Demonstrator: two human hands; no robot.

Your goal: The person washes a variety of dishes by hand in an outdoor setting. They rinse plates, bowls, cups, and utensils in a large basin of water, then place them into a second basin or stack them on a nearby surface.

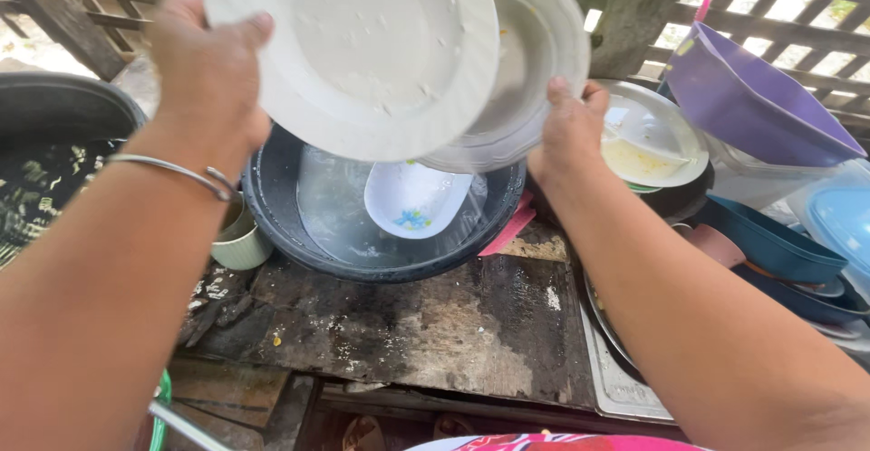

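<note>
Overhead, the left hand (204, 70) grips a soapy white plate (362, 52); the right hand (569, 129) clasps another plate (535, 61). A small dish (412, 199) apparently soaks in the basin (272, 206) at six o'clock; unwashed dishes (648, 138) wait at three.

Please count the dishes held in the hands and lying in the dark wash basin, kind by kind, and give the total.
White plates, held up: 2, one in the left hand, namely the scalloped plate, and one in the right hand, namely the second plate
White oval dishes in the water of the basin: 1, the oval dish
Total: 3
</note>
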